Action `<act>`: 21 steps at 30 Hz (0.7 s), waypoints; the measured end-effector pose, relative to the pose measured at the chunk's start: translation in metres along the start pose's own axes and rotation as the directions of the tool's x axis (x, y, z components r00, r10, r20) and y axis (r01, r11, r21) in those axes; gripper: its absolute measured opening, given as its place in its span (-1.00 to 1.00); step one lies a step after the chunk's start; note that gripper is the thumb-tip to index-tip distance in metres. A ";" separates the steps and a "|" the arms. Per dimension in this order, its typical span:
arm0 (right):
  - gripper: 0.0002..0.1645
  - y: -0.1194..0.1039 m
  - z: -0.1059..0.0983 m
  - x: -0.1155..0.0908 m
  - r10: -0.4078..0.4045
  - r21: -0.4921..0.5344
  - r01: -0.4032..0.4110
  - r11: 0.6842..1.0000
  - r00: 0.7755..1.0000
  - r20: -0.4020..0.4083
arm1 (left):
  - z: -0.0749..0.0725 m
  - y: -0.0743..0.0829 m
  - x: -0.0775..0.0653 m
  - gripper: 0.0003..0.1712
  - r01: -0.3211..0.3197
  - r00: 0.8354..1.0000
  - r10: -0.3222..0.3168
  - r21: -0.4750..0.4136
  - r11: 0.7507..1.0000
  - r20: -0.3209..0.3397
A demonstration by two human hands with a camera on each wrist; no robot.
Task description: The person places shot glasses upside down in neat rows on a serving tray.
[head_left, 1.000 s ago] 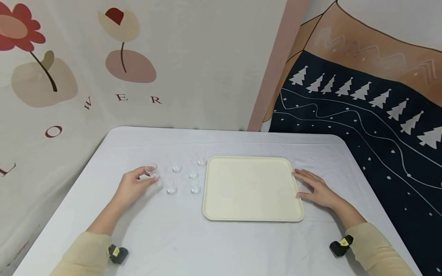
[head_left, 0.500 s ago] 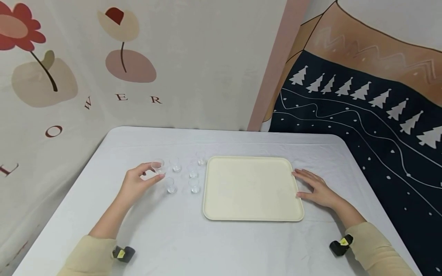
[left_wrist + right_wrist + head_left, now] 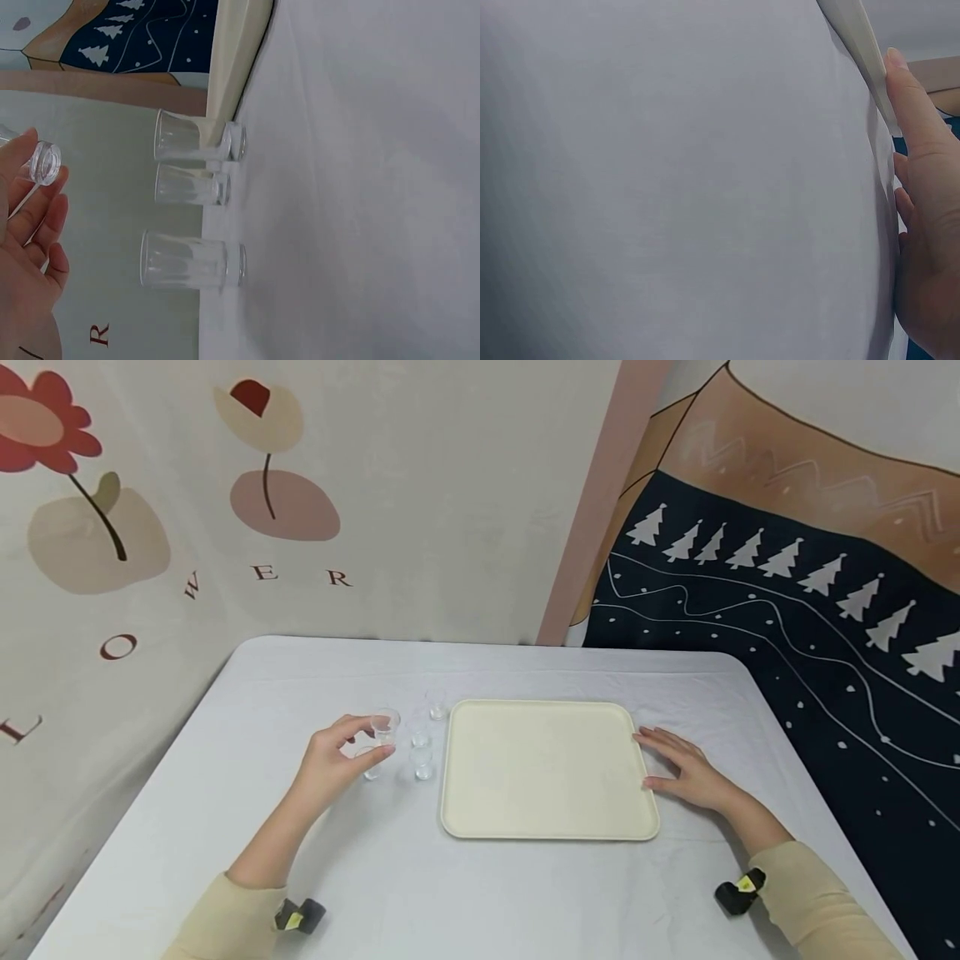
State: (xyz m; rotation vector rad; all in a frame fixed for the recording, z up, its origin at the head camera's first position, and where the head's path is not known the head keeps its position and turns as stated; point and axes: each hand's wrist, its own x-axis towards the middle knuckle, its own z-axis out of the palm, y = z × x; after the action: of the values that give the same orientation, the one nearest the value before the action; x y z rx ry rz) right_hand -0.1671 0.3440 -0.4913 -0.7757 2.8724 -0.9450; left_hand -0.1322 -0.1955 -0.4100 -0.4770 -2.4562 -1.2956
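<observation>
My left hand (image 3: pixel 330 767) pinches a small clear shot glass (image 3: pixel 386 723) between thumb and fingers, raised above the table. In the left wrist view the thick base of this shot glass (image 3: pixel 48 163) shows past the fingertips, higher than the standing glasses. Several more shot glasses (image 3: pixel 423 765) stand upright left of a cream tray (image 3: pixel 547 768); one shot glass (image 3: pixel 371 767) is partly covered by my left thumb. My right hand (image 3: pixel 688 774) rests at the tray's right edge with fingers spread and fairly straight. The right wrist view shows its thumb (image 3: pixel 911 105) against the tray's side.
A white cloth (image 3: pixel 525 893) covers the table. Behind it hangs a pale curtain (image 3: pixel 450 527) with flower prints, and a dark fabric with white trees (image 3: pixel 750 602) hangs at the right. The tray's surface bears nothing.
My left hand has carried the held shot glass rightward, over the standing glasses and closer to the tray. The right hand and the tray have stayed in place.
</observation>
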 end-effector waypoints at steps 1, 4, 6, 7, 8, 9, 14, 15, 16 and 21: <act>-0.15 0.000 0.000 0.000 0.002 0.000 -0.002 1.000 1.000 0.001 | 0.002 0.002 0.000 -0.57 -0.013 1.000 0.013 -0.006 1.000 0.002; -0.15 0.000 0.000 0.000 0.007 0.004 -0.007 1.000 1.000 0.004 | 0.010 0.008 0.002 -0.56 -0.058 0.998 0.058 -0.013 0.998 0.007; -0.16 0.000 0.000 -0.001 0.009 0.010 -0.009 1.000 1.000 0.005 | 0.016 0.010 0.002 -0.56 -0.087 0.996 0.087 -0.018 0.996 0.013; -0.16 0.000 0.000 -0.001 0.011 0.013 -0.011 1.000 1.000 0.006 | 0.019 0.012 0.003 -0.56 -0.100 0.995 0.101 -0.019 0.995 0.017; -0.16 0.000 0.000 -0.001 0.013 0.015 -0.013 1.000 1.000 0.006 | 0.022 0.013 0.003 -0.56 -0.114 0.993 0.115 -0.024 0.993 0.023; -0.16 0.000 0.000 -0.001 0.015 0.016 -0.015 1.000 1.000 0.006 | 0.025 0.014 0.003 -0.57 -0.126 0.992 0.127 -0.029 0.992 0.029; -0.16 0.000 0.000 -0.001 0.023 0.017 -0.023 1.000 1.000 0.009 | 0.040 0.019 0.005 -0.57 -0.171 0.983 0.175 -0.066 0.983 0.051; -0.16 -0.001 0.000 -0.001 0.024 0.018 -0.024 1.000 1.000 0.011 | 0.043 0.020 0.006 -0.57 -0.182 0.981 0.185 -0.069 0.981 0.054; -0.16 -0.001 0.000 -0.001 0.026 0.018 -0.026 1.000 1.000 0.012 | 0.046 0.020 0.006 -0.57 -0.189 0.979 0.193 -0.073 0.979 0.057; -0.16 -0.001 0.000 0.000 0.034 0.018 -0.034 0.999 0.999 0.018 | 0.058 0.025 0.010 -0.58 -0.213 0.973 0.218 -0.069 0.975 0.081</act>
State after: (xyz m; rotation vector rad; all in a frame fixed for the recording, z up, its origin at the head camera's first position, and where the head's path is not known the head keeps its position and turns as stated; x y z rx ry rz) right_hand -0.1667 0.3435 -0.4909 -0.7281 2.8478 -0.9544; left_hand -0.1379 -0.1325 -0.4189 -0.8084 -2.3608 -1.2850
